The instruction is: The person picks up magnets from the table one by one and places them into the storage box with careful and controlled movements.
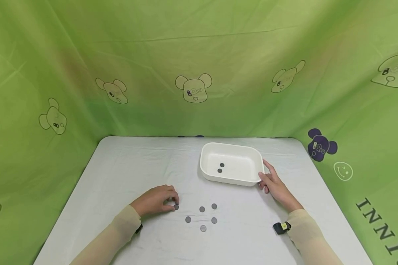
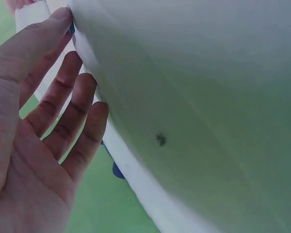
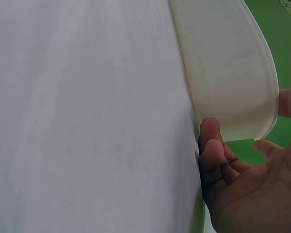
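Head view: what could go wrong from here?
1. The small grey disc sits only at the fingertips of the left hand, so it might slip.
2. The right hand grips the white tray at one end; a tug could slide the two discs inside.
3. Five loose discs lie near the left hand, which might brush them.

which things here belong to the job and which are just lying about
In the job:
small round grey discs
white rounded-rectangular tray
left hand, pinching one disc
right hand, gripping the tray

Just around:
green bear-print cloth backdrop
white cloth-covered table
black wrist-worn devices
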Demonstrator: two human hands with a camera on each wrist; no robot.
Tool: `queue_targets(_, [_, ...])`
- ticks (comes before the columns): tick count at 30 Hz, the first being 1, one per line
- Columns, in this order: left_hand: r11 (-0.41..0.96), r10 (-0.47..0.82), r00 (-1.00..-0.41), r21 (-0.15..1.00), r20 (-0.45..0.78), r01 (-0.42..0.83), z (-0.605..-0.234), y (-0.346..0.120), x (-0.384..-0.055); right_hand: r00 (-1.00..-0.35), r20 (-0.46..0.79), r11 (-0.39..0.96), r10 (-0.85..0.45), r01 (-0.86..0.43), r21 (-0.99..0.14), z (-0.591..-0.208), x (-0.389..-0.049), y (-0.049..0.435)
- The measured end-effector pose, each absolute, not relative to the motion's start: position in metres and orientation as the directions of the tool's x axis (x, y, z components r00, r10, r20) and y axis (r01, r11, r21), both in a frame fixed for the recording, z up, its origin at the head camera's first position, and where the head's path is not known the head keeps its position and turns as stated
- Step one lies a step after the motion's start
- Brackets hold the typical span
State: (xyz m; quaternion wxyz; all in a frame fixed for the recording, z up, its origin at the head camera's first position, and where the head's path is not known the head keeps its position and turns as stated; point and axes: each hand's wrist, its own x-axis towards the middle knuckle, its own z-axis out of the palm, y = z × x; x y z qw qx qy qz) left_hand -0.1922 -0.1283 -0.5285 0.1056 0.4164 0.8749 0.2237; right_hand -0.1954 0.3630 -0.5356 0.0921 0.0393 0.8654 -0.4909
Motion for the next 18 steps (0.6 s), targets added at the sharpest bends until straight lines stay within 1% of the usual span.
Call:
queue_targets(12, [0.555, 0.779, -0.627, 0.461, 0.003, 0.692, -0.5297, -0.1262, -0.1901, -0.978, -0.208, 0.504, -0.022, 0.169, -0.847, -0.5346, -0.1938, 0.3622])
queue_targets(18, [0.539, 0.79, -0.612, 0.439, 0.031, 0.719, -0.5297, -0.1239, -0.1885, -0.978, -0.208, 0.498, -0.025, 0.168, -0.851, -0.5342, -0.1943, 0.363])
